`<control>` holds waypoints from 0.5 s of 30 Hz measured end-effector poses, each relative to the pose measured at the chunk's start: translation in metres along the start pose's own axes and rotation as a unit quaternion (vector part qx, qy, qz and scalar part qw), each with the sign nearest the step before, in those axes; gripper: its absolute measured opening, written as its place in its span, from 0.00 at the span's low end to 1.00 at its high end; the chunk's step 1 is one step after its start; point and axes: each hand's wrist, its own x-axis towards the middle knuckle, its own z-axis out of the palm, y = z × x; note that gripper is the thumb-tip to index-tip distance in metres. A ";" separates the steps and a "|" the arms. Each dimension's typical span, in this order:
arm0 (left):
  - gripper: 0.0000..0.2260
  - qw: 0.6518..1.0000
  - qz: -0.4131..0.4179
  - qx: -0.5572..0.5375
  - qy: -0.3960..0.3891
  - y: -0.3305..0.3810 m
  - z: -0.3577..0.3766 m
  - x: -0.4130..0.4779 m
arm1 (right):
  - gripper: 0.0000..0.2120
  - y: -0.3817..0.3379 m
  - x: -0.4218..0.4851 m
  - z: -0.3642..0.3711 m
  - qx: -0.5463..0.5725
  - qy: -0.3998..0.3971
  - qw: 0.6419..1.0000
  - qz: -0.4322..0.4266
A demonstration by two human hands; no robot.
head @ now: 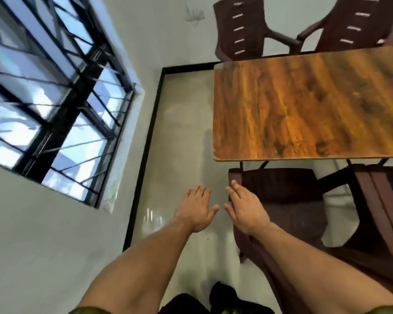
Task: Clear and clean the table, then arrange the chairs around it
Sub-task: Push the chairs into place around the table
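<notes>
Two hands out, both flat, fingers straight, holding nothing. Right hand [247,209] reaches over the arm of the nearest chair [286,200]; contact unclear. Left hand [194,209] hangs over floor [184,132]. Chair looks like moulded plastic: probably light, stiff, smooth. I'd grip arm or back rim. Table [304,105] at 1 o'clock, top bare, corner overhanging the seat. Second chair [377,200] at 3 o'clock, far chairs [238,26] at 12. Open lane runs toward 12 between table edge and wall [43,234].

A short olive-green fabric sleeve [89,311] edges the left arm at the near border, and a matching olive-green sleeve [387,310] edges the right. The left hand [194,208], right hand [245,209] and forearms are bare. Between the arms shows black clothing or footwear [222,293], too blurred to tell which.
</notes>
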 end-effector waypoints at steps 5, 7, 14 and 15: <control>0.32 0.997 0.070 0.022 0.005 -0.029 -0.030 0.073 | 0.30 -0.001 0.056 -0.012 0.005 0.025 0.997 0.077; 0.32 0.995 0.093 0.027 0.006 -0.046 -0.043 0.104 | 0.30 -0.004 0.086 -0.017 -0.004 0.032 0.994 0.103; 0.33 0.981 0.183 0.057 -0.024 -0.121 -0.099 0.223 | 0.29 -0.015 0.202 -0.038 -0.010 0.032 0.973 0.228; 0.34 0.978 0.195 0.072 -0.029 -0.125 -0.105 0.234 | 0.29 -0.016 0.210 -0.039 -0.005 0.026 0.970 0.243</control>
